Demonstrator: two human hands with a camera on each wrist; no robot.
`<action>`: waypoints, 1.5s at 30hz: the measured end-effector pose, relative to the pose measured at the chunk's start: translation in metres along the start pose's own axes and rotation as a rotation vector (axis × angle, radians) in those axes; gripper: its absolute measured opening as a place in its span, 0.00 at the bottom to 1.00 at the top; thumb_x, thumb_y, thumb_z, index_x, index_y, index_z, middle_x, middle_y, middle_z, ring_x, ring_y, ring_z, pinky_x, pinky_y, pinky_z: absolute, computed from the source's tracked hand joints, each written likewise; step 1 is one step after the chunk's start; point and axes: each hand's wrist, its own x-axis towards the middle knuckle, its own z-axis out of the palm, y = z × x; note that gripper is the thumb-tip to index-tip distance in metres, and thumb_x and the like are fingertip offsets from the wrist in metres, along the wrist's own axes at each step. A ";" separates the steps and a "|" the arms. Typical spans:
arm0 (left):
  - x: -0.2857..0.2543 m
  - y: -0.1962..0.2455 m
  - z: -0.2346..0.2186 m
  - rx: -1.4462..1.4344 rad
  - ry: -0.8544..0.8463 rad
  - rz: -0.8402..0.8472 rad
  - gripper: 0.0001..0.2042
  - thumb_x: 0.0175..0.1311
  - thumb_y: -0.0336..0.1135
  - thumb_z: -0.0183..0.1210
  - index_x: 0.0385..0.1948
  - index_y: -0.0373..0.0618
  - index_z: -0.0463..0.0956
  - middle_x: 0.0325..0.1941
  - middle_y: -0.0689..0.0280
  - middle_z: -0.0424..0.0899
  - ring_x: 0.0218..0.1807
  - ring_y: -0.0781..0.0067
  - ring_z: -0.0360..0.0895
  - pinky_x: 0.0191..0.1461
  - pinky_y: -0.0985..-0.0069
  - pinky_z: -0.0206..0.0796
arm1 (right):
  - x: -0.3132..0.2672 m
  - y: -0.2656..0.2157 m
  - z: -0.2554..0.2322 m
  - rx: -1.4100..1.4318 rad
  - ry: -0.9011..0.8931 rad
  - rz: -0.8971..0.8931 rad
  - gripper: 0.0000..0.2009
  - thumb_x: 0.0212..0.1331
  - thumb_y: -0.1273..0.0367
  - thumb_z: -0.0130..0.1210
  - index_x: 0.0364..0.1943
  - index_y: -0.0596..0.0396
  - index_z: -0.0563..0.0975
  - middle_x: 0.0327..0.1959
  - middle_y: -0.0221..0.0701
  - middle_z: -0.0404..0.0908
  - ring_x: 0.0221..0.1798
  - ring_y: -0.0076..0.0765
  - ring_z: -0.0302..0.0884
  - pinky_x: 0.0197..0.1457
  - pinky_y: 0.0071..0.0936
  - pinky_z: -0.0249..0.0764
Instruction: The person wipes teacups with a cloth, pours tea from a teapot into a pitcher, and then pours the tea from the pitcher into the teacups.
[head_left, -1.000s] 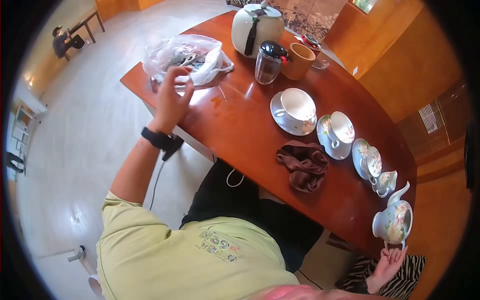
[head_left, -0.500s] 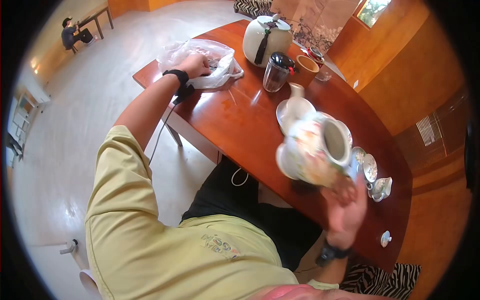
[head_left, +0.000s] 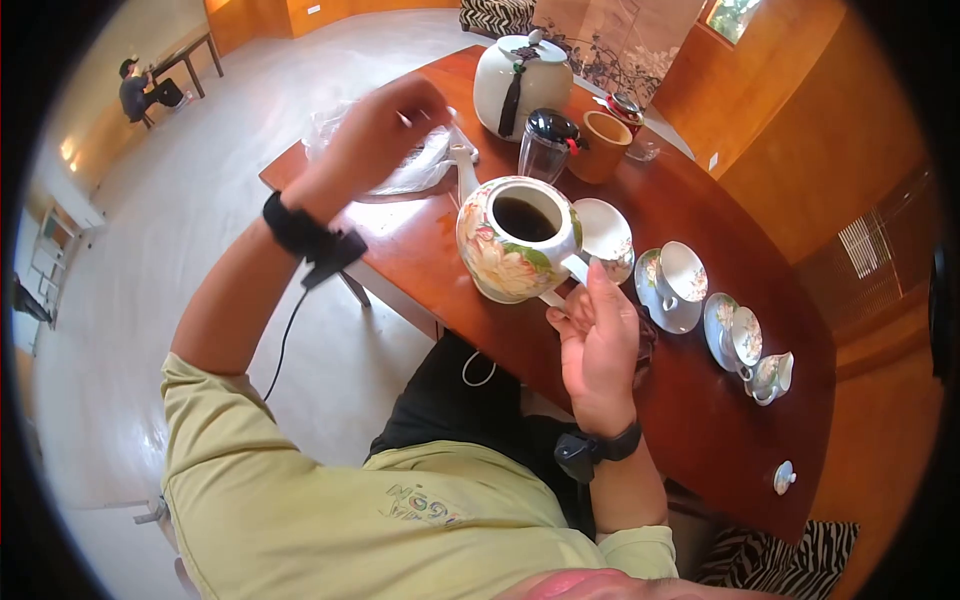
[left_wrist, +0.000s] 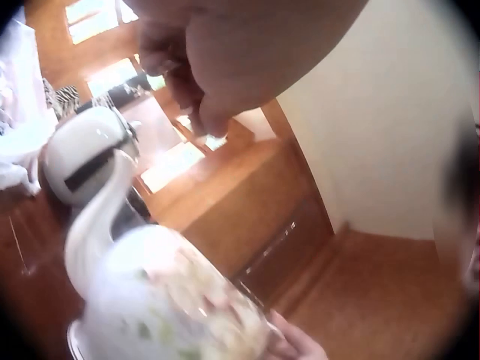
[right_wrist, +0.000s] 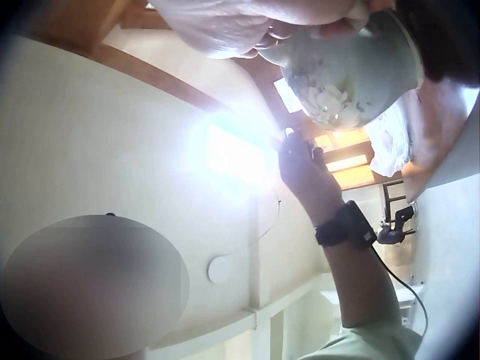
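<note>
My right hand [head_left: 600, 360] grips the handle of a white floral teapot [head_left: 500, 265], raised off the table in front of me. Its lid is off, and dark brown shows inside the round mouth. The spout points away to the left. My left hand [head_left: 385, 130] hovers beyond the spout with its fingers bent, overlapping the white plastic bag [head_left: 435, 172] in the head view. In the left wrist view the teapot [left_wrist: 165, 300] is below the bent fingers [left_wrist: 214, 116]. I cannot tell whether those fingers pinch something small.
On the brown table [head_left: 720, 430], floral cups [head_left: 685, 270] on saucers and a creamer [head_left: 772, 378] line the right. The teapot lid [head_left: 785, 477] lies near the front. Behind are a pale tasselled jar [head_left: 520, 85], a black-lidded clear cup [head_left: 545, 145] and a brown pot [head_left: 603, 145].
My right hand has brought the teapot from the table's right end across to the left, its mouth now facing me. My left hand went into the plastic bag and has come back up.
</note>
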 end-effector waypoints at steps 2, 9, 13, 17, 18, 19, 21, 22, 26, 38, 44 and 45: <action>-0.008 0.038 0.013 -0.098 -0.284 0.100 0.07 0.60 0.23 0.66 0.38 0.44 0.81 0.37 0.65 0.83 0.40 0.69 0.79 0.44 0.73 0.72 | 0.002 0.005 -0.004 0.024 -0.014 0.003 0.18 0.74 0.59 0.55 0.22 0.43 0.70 0.19 0.14 0.58 0.25 0.14 0.56 0.38 0.24 0.64; 0.000 0.059 0.036 0.165 -0.408 0.349 0.11 0.59 0.25 0.66 0.44 0.46 0.84 0.38 0.62 0.82 0.46 0.60 0.77 0.53 0.66 0.70 | -0.005 0.011 -0.007 0.091 0.008 0.025 0.14 0.74 0.60 0.56 0.28 0.45 0.77 0.21 0.14 0.64 0.26 0.13 0.61 0.38 0.21 0.66; 0.002 0.073 0.041 -0.038 -0.338 0.208 0.13 0.61 0.25 0.65 0.49 0.42 0.82 0.43 0.60 0.84 0.47 0.62 0.80 0.53 0.69 0.72 | -0.011 0.008 -0.017 -0.005 0.019 0.024 0.14 0.75 0.60 0.54 0.28 0.45 0.76 0.21 0.14 0.65 0.25 0.13 0.63 0.36 0.21 0.72; -0.010 0.048 0.030 0.093 -0.016 0.192 0.13 0.64 0.18 0.57 0.49 0.37 0.81 0.49 0.58 0.84 0.55 0.62 0.80 0.59 0.70 0.70 | -0.031 -0.001 -0.059 0.075 -0.048 -0.009 0.14 0.74 0.59 0.56 0.31 0.49 0.78 0.26 0.15 0.71 0.29 0.11 0.65 0.38 0.19 0.71; -0.012 0.039 0.024 0.237 0.076 0.266 0.15 0.68 0.20 0.56 0.55 0.38 0.79 0.54 0.58 0.83 0.57 0.63 0.79 0.59 0.71 0.70 | -0.043 -0.014 -0.068 0.097 -0.031 0.018 0.14 0.73 0.58 0.57 0.32 0.51 0.80 0.26 0.16 0.72 0.29 0.11 0.66 0.38 0.18 0.71; 0.001 -0.023 0.010 0.284 0.175 0.189 0.15 0.72 0.25 0.56 0.58 0.39 0.76 0.58 0.58 0.82 0.58 0.66 0.78 0.57 0.72 0.70 | -0.032 -0.005 -0.058 0.092 -0.007 -0.002 0.14 0.73 0.58 0.57 0.32 0.52 0.80 0.26 0.16 0.72 0.29 0.11 0.66 0.37 0.19 0.70; -0.010 -0.069 0.005 0.257 0.203 0.068 0.15 0.73 0.30 0.59 0.58 0.38 0.76 0.56 0.63 0.82 0.56 0.71 0.78 0.52 0.73 0.70 | -0.056 -0.016 -0.087 0.096 -0.008 -0.041 0.15 0.73 0.58 0.57 0.31 0.52 0.80 0.25 0.16 0.72 0.29 0.11 0.66 0.37 0.19 0.70; -0.016 -0.091 0.005 0.212 0.192 -0.060 0.14 0.72 0.31 0.60 0.56 0.36 0.76 0.52 0.63 0.82 0.54 0.72 0.78 0.52 0.73 0.71 | -0.074 -0.029 -0.093 0.081 0.056 0.000 0.15 0.73 0.58 0.57 0.31 0.52 0.80 0.24 0.16 0.71 0.28 0.11 0.65 0.36 0.20 0.70; -0.048 -0.201 -0.001 0.145 -0.044 -0.232 0.12 0.73 0.33 0.61 0.51 0.35 0.78 0.46 0.62 0.83 0.49 0.71 0.79 0.51 0.73 0.74 | -0.155 -0.072 -0.129 -0.062 0.282 0.031 0.15 0.72 0.62 0.56 0.39 0.63 0.83 0.26 0.24 0.77 0.31 0.17 0.74 0.42 0.23 0.77; -0.067 -0.217 0.056 0.221 0.018 -0.317 0.14 0.75 0.30 0.55 0.59 0.42 0.74 0.48 0.54 0.83 0.49 0.61 0.80 0.55 0.67 0.72 | -0.269 -0.121 -0.213 -0.046 0.852 -0.474 0.08 0.73 0.65 0.54 0.46 0.53 0.80 0.45 0.30 0.85 0.46 0.30 0.81 0.41 0.31 0.73; -0.073 -0.233 0.049 0.065 0.006 -0.355 0.14 0.76 0.30 0.54 0.58 0.36 0.73 0.54 0.54 0.80 0.54 0.63 0.77 0.61 0.69 0.69 | -0.244 -0.132 -0.258 0.000 0.858 -0.657 0.12 0.74 0.63 0.54 0.30 0.48 0.75 0.24 0.19 0.67 0.29 0.20 0.64 0.39 0.30 0.65; -0.074 -0.240 0.048 0.022 0.001 -0.343 0.14 0.77 0.31 0.53 0.58 0.34 0.72 0.55 0.54 0.79 0.56 0.64 0.76 0.63 0.69 0.67 | -0.236 -0.135 -0.259 -0.007 0.880 -0.673 0.18 0.74 0.62 0.54 0.22 0.45 0.68 0.20 0.18 0.54 0.26 0.20 0.55 0.38 0.30 0.64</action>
